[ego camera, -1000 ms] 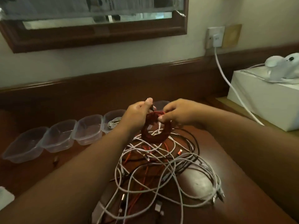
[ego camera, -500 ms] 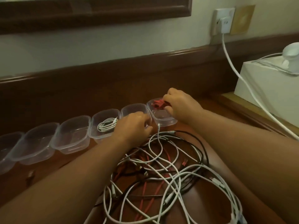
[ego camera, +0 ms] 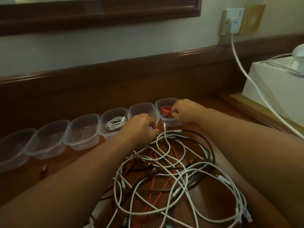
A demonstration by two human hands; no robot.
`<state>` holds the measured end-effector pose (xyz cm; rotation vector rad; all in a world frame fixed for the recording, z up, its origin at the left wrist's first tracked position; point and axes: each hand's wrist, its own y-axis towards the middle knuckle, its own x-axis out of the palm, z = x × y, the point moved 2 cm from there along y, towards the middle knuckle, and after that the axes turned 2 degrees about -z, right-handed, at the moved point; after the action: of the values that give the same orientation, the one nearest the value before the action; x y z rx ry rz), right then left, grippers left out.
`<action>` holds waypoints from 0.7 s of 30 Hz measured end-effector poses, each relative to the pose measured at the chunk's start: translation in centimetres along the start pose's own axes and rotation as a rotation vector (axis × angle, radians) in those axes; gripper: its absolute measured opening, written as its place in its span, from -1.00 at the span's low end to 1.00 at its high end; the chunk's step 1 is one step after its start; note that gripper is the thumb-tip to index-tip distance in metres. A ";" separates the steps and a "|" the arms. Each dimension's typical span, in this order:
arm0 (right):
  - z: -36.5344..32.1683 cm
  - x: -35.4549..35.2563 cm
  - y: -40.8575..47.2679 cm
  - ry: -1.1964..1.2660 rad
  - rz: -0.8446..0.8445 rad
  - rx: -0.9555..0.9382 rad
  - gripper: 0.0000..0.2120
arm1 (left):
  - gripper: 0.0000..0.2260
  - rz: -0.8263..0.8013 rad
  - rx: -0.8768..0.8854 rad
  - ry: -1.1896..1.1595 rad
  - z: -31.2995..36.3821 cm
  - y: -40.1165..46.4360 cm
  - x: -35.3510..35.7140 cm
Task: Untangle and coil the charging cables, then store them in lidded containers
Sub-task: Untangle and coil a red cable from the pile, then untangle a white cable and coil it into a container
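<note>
My right hand (ego camera: 184,111) sits over the rightmost tub (ego camera: 166,102) in the row, fingers curled down onto the red coil (ego camera: 165,111) inside it. Fingertips touch the coil at its right edge; whether they pinch it or only rest on it I cannot tell. The coil lies wholly inside the tub, below and left of my knuckles.

My left hand (ego camera: 141,127) is low at the far edge of the tangle (ego camera: 172,170), in front of the second tub (ego camera: 141,111) from the right. Fingers are bent toward the white strands there; the fingertips are blurred, so I cannot say that they hold a strand. A white plug end (ego camera: 164,125) stands upright just right of this hand, between it and the red coil's tub.

Third tub (ego camera: 115,112) from the right holds a white coil (ego camera: 116,123). Three more tubs (ego camera: 49,139) continue the row to the left, all clear plastic, lids off.

The tangle is white, black and red cable mixed, lying on the brown desk (ego camera: 69,155) between my forearms.

At right, a white box (ego camera: 276,89) with a white cable (ego camera: 243,69) running up to a charger (ego camera: 234,26) in the wall socket. A mark shows on the charger face, too blurred to read. No other legible writing. A small dark object (ego camera: 44,169) lies on the desk near the left tubs; unidentifiable.
</note>
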<state>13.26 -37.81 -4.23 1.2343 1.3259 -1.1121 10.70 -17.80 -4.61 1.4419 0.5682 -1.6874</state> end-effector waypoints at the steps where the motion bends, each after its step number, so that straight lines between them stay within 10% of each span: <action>1: -0.2 0.0 -0.4 -0.001 -0.010 0.008 -0.75 | -0.88 -0.003 0.003 -0.004 0.1 -0.2 -0.1; 21: -2.4 1.6 -3.0 -0.043 -0.090 -0.030 -0.40 | -0.46 -0.023 -0.104 0.286 -0.3 -3.2 0.3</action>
<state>10.11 -35.42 -5.57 1.1327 1.3722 -1.1712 8.29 -15.94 -5.51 1.6161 0.8195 -1.4551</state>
